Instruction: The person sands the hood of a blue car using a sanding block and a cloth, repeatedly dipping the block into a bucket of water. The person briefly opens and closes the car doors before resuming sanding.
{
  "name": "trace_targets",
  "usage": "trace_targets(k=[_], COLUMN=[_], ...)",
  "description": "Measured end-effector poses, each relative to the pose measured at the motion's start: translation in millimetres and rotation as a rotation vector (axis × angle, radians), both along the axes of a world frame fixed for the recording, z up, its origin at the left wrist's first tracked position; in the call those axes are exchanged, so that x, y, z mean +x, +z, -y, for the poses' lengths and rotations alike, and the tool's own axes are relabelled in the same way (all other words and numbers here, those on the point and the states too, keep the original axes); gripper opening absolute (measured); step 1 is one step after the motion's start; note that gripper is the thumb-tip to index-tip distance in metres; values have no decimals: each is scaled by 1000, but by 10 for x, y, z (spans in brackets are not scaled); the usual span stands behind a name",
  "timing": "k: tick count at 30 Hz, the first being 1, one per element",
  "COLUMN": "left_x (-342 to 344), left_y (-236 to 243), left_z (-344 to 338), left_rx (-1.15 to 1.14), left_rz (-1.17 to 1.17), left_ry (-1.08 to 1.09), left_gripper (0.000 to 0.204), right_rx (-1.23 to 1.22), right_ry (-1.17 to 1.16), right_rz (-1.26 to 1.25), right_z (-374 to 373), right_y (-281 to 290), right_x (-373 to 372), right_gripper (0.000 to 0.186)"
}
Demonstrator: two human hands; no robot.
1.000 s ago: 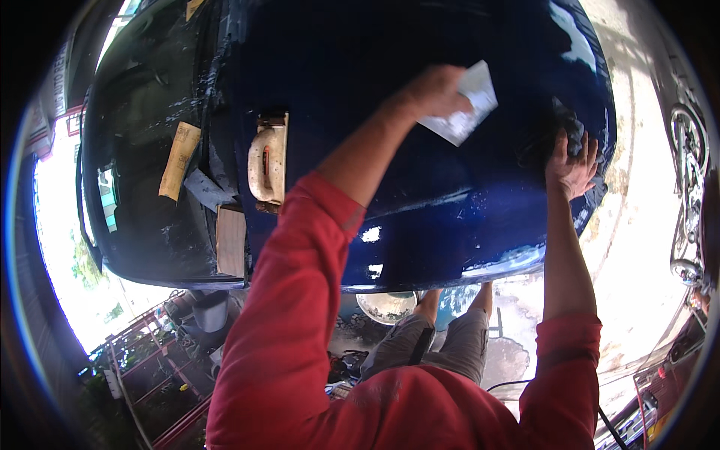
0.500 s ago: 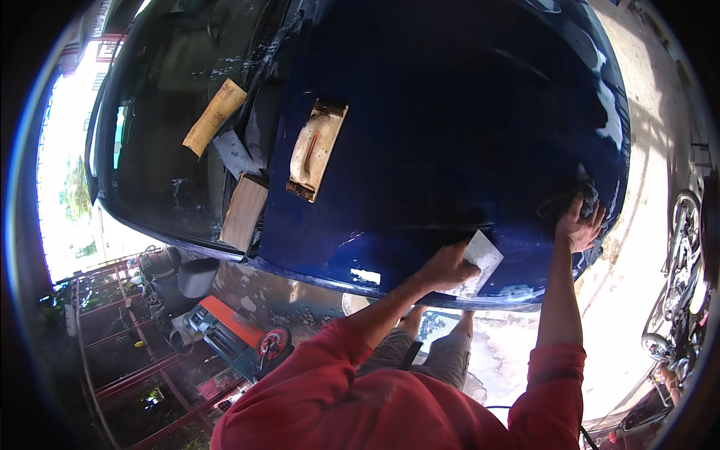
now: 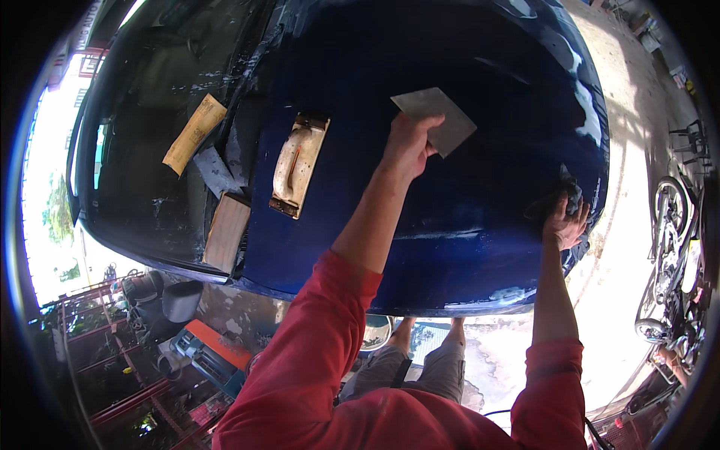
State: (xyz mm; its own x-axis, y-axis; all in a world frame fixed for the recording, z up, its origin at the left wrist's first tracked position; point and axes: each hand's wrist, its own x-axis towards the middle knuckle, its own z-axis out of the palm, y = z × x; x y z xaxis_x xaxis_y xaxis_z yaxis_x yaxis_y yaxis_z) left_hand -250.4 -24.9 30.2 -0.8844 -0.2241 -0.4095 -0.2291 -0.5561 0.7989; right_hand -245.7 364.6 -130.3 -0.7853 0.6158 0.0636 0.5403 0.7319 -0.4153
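Sheet (image 3: 456, 127): thin, grey, held over the middle of the blue hood (image 3: 465, 191) — contact with the paint cannot be told.
Left hand (image 3: 411, 144): clamped on the sheet's edge, thumb on top.
Right hand (image 3: 565, 227): laid by a dark rag (image 3: 574, 201) near the hood's end; whether cloth is gripped cannot be told.
Angle: best held flat — paint could be scored by a corner.
Pressure: best spread evenly by the fingers.
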Motion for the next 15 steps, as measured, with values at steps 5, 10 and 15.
trace_targets(k=[5, 10, 15], left_x=[-414, 642, 1373], left_y=[198, 588, 2], left_z=[247, 1015, 2044], left_rx=[-259, -1923, -1667], left_rz=[47, -61, 143], left_ry=[-342, 204, 111], left_gripper=[63, 45, 40], right_rx=[-23, -7, -21], right_ry=[9, -11, 7], right_rz=[3, 16, -1], right_z=[34, 32, 12], right_y=[42, 33, -3], right_x=[-2, -2, -3], right_gripper=[93, 93, 95])
